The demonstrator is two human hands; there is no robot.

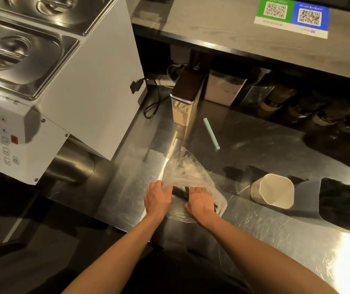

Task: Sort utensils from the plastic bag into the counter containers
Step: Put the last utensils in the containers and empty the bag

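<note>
A clear plastic bag [185, 170] lies on the steel counter [254, 149], with dark utensils [179, 192] showing through it between my hands. My left hand [158, 198] grips the bag's left side. My right hand [199, 203] rests on the bag over the dark utensils, fingers curled down; whether it grips them I cannot tell. To the right stands an empty white container [273, 190]. Further right, a clear container [339, 204] holds several black utensils.
A white machine [68, 85] with steel lidded pans and a keypad overhangs the counter at left. A tall cream canister [185, 102], a black cable [152, 102] and a mint-green stick [211, 133] lie behind the bag. Jars line the shelf recess [297, 102] under the upper counter.
</note>
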